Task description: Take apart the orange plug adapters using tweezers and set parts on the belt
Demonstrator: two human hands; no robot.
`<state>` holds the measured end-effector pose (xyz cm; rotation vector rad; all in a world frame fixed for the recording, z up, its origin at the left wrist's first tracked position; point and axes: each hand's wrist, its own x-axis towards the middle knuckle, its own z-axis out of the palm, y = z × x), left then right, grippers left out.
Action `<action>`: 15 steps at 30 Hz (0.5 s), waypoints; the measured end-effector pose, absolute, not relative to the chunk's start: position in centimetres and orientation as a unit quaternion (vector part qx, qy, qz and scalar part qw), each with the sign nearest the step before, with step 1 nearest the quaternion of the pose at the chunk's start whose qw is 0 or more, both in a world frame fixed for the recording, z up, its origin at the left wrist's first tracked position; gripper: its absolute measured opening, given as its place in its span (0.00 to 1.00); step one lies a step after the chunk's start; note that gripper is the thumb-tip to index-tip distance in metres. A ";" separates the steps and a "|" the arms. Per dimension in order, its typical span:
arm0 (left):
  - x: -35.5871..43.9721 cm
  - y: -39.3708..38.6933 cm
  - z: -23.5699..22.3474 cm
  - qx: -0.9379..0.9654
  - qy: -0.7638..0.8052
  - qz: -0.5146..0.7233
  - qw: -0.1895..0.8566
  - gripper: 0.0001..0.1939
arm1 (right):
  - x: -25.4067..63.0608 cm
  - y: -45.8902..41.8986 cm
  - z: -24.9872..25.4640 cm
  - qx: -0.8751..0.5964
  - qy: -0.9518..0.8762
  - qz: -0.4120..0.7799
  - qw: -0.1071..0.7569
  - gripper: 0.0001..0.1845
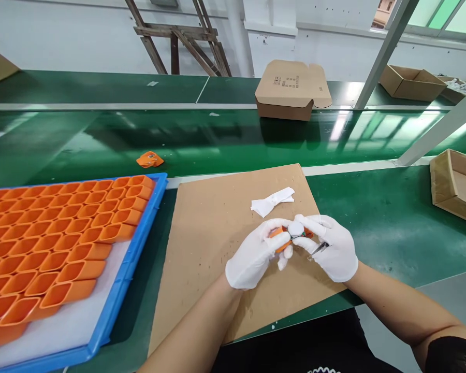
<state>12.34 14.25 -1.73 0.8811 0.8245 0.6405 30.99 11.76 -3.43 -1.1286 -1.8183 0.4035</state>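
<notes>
White gloves cover both hands, which meet over the cardboard sheet. My left hand is closed round an orange plastic housing. A white round part sits at the housing's right end, with a bit of green and red beside it. The fingertips of my right hand pinch at this round part and the orange plastic next to it. Slim metal tweezers stick out from under the right fingers, their handle end partly hidden. Just beyond the hands lies a crumpled white cloth or glove.
On the left, a blue tray holds rows of orange housings. The cardboard sheet covers the green bench. An orange piece lies on the green belt. Cardboard boxes stand behind and at right. Grey posts rise at right.
</notes>
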 end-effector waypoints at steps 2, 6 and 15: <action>12.9 14.0 -1.5 0.401 0.385 0.305 0.773 0.15 | 30.7 11.7 -3.5 -0.426 -0.755 0.137 0.480 0.23; 13.1 14.0 -1.2 0.374 0.397 0.344 0.764 0.16 | 30.6 11.8 -3.7 -0.400 -0.779 0.126 0.466 0.29; 13.1 13.9 -0.9 0.353 0.403 0.327 0.778 0.15 | 31.7 12.3 -4.7 -0.390 -0.771 0.221 0.452 0.29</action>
